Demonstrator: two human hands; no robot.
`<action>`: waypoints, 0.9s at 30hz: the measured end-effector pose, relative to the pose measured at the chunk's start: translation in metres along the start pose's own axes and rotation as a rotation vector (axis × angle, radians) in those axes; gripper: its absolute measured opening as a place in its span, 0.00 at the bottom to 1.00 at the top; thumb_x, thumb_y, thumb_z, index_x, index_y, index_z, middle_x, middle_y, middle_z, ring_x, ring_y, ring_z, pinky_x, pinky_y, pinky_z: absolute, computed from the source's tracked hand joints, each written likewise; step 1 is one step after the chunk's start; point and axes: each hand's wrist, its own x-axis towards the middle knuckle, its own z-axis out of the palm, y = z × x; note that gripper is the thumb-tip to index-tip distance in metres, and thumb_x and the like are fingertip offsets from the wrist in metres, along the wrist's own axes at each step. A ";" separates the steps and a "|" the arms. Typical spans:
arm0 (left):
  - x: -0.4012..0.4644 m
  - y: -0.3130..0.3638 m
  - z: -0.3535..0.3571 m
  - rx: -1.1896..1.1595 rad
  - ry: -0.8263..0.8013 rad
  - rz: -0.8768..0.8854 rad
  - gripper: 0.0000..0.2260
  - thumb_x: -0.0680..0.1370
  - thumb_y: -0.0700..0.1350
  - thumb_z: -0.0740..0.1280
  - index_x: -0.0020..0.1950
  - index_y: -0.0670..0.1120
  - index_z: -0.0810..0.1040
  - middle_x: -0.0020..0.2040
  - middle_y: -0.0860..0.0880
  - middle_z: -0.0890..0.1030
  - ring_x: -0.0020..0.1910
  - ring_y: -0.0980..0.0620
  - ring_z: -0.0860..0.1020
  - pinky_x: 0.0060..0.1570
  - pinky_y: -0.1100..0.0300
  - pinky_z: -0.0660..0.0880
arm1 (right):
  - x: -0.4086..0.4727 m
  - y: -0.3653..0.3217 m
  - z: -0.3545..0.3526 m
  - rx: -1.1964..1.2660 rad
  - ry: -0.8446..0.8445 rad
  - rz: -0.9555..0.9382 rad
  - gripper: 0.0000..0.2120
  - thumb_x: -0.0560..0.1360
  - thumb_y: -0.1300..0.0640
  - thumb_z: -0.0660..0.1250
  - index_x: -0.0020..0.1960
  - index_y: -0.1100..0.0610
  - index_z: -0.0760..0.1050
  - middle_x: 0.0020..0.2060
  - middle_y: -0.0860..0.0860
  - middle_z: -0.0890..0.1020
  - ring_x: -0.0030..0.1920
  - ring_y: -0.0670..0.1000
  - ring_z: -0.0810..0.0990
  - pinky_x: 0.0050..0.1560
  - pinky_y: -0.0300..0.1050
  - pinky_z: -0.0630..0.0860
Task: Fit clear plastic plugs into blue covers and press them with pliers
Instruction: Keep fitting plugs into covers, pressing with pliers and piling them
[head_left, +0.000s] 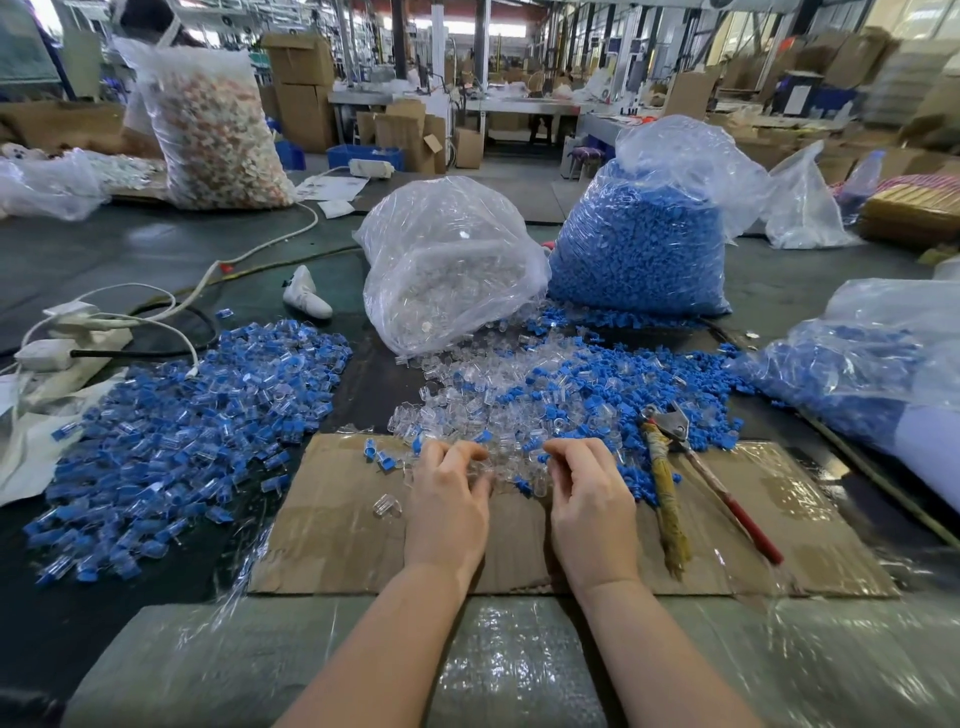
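The loose clear plugs sit heaped mid-table with blue covers mixed in on the right, and both the left hand and right hand have fingers curled into the near edge of that heap, though what exactly each one's pinching can't be made out. Pliers lie untouched on the cardboard sheet just right of the right hand. Assembled blue-and-clear pieces are piled on the left, with a bag of clear plugs and a bag of blue covers standing at the far side.
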 end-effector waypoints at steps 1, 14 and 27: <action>0.000 0.000 0.000 0.000 -0.001 0.016 0.10 0.76 0.43 0.68 0.57 0.49 0.77 0.50 0.52 0.71 0.47 0.52 0.74 0.52 0.57 0.73 | 0.000 0.000 0.000 -0.001 -0.001 0.000 0.08 0.76 0.67 0.63 0.52 0.61 0.78 0.48 0.52 0.78 0.41 0.49 0.76 0.44 0.43 0.75; 0.004 0.001 0.004 0.097 -0.075 0.175 0.12 0.75 0.46 0.68 0.58 0.48 0.80 0.45 0.53 0.69 0.48 0.55 0.70 0.50 0.65 0.68 | 0.002 0.000 0.002 0.012 0.004 -0.020 0.07 0.77 0.66 0.63 0.52 0.61 0.78 0.47 0.53 0.78 0.43 0.54 0.78 0.44 0.51 0.76; -0.001 0.008 -0.004 -0.058 -0.028 0.155 0.06 0.76 0.40 0.67 0.51 0.44 0.82 0.45 0.52 0.80 0.43 0.57 0.75 0.44 0.78 0.66 | 0.002 -0.001 -0.001 0.021 -0.008 -0.020 0.07 0.77 0.66 0.63 0.52 0.61 0.78 0.47 0.54 0.79 0.43 0.54 0.78 0.45 0.51 0.76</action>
